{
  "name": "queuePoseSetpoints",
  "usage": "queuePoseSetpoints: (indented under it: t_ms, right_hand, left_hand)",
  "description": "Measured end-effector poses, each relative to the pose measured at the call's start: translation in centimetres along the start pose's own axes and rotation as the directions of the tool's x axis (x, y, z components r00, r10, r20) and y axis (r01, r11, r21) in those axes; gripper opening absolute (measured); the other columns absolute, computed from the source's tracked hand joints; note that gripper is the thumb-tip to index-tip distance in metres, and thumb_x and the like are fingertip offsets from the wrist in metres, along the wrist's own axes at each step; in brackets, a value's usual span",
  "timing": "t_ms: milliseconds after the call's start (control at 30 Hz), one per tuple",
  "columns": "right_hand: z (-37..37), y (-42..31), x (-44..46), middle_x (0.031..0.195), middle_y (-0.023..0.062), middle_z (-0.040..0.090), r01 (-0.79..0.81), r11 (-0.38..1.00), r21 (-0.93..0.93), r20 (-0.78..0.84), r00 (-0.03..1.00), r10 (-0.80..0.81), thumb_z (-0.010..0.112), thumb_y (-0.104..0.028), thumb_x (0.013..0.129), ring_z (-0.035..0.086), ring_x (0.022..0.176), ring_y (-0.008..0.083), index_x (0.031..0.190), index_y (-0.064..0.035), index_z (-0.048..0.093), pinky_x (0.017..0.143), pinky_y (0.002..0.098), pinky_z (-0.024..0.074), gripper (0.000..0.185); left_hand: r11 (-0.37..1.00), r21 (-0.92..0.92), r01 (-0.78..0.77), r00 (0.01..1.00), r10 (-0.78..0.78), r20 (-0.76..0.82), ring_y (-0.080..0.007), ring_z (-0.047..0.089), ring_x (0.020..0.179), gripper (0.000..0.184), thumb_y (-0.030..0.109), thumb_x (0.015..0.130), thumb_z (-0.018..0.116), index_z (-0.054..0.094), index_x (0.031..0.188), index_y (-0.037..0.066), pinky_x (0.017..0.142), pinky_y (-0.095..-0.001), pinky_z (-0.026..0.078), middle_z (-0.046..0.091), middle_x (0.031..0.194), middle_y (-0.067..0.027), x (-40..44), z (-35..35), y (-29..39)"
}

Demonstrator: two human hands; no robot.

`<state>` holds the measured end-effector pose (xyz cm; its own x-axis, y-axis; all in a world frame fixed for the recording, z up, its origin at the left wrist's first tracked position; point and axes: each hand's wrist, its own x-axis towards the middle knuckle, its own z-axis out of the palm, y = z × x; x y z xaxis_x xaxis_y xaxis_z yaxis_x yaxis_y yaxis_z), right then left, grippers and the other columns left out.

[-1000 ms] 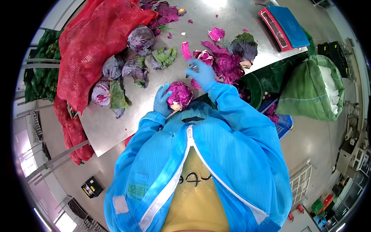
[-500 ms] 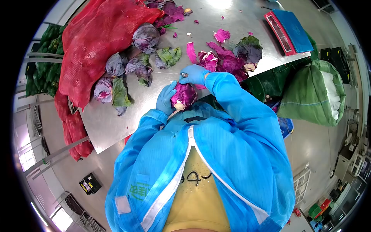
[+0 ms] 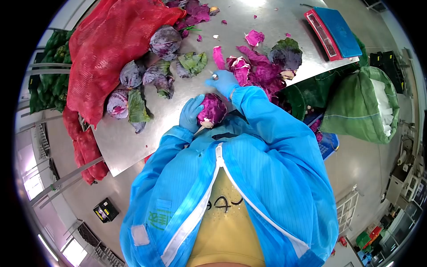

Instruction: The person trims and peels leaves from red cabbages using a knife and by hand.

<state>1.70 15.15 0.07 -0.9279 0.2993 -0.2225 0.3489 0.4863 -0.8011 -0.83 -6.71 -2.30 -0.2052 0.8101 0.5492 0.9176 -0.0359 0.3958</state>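
Observation:
My left hand [image 3: 191,114], in a blue glove, is wrapped round the left side of a trimmed red cabbage [image 3: 212,110] at the near edge of the table. The cabbage's pale cut stem faces toward me. Above and right of it, my right hand [image 3: 222,82], also gloved, is closed on a small knife [image 3: 215,76]; only part of its metal shows. Just beyond that hand lies a heap of loose purple leaves [image 3: 263,71]. Untrimmed cabbages [image 3: 165,43] with dull outer leaves sit to the left, beside a green leaf [image 3: 192,63].
A red mesh sack [image 3: 111,53] covers the left of the metal table [image 3: 120,149]. At the right stand a red and blue scale [image 3: 331,33], an open green sack [image 3: 356,107] and a blue basket [image 3: 328,144] below the edge. Leaf scraps lie at the back.
My right hand first came down toward the cabbage with the knife, then drew back up and slightly right. The left hand has stayed on the cabbage.

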Motion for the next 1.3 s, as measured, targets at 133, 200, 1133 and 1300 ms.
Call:
queuePoseSetpoints:
  t_ms: [133, 200, 1133, 1300]
  right_hand:
    - [-0.6, 3.0, -1.0, 0.08, 0.0167, 0.061, -0.126, 0.972, 0.2, -0.047, 0.989, 0.138, 0.073, -0.045, 0.07, 0.06, 0.076, 0.0352, 0.088, -0.0022, 0.059, 0.068, 0.0421, 0.0457, 0.049]
    - [0.0, 3.9, -2.3, 0.074, 0.0139, 0.059, 0.007, 0.944, 0.33, -0.163, 0.985, 0.049, 0.074, -0.046, 0.07, 0.059, 0.071, 0.0302, 0.088, -0.0023, 0.057, 0.065, 0.0407, 0.0448, 0.05]
    - [-0.1, -3.5, -6.2, 0.094, 0.0126, 0.056, 0.147, 0.989, -0.01, -0.068, 0.987, -0.147, 0.07, -0.041, 0.071, 0.058, 0.088, 0.0301, 0.099, -0.0088, 0.064, 0.078, 0.038, 0.0471, 0.043]
    - [0.1, -3.6, -6.3, 0.096, 0.0139, 0.055, 0.177, 0.984, 0.023, -0.071, 0.982, -0.175, 0.072, -0.04, 0.069, 0.058, 0.089, 0.032, 0.099, -0.0075, 0.062, 0.078, 0.0391, 0.0468, 0.045]
  left_hand:
    - [0.99, -0.051, 0.129, 0.98, -0.136, -0.147, -0.0394, 0.053, 0.111, 0.076, 0.017, 0.063, 0.079, 0.035, 0.126, 0.016, 0.093, -0.0461, 0.043, 0.045, 0.132, -0.0207, -0.9, 1.1, -0.2]
    - [0.963, -0.183, 0.197, 0.96, -0.227, -0.161, -0.0394, 0.051, 0.115, 0.085, 0.018, 0.059, 0.083, 0.034, 0.129, 0.017, 0.095, -0.0429, 0.044, 0.044, 0.133, -0.0215, -1.1, 1.7, 0.0]
    - [0.736, -0.106, 0.669, 0.741, -0.647, 0.182, -0.0241, 0.052, 0.115, 0.069, 0.035, 0.079, 0.069, 0.034, 0.132, 0.006, 0.101, -0.0357, 0.04, 0.052, 0.126, -0.0112, 3.8, -0.7, 2.8]
    - [-0.637, -0.745, 0.198, 0.366, -0.657, 0.659, -0.0293, 0.054, 0.112, 0.061, 0.052, 0.085, 0.05, 0.044, 0.13, 0.012, 0.099, -0.0492, 0.04, 0.053, 0.126, -0.0115, 3.4, 1.2, 1.0]
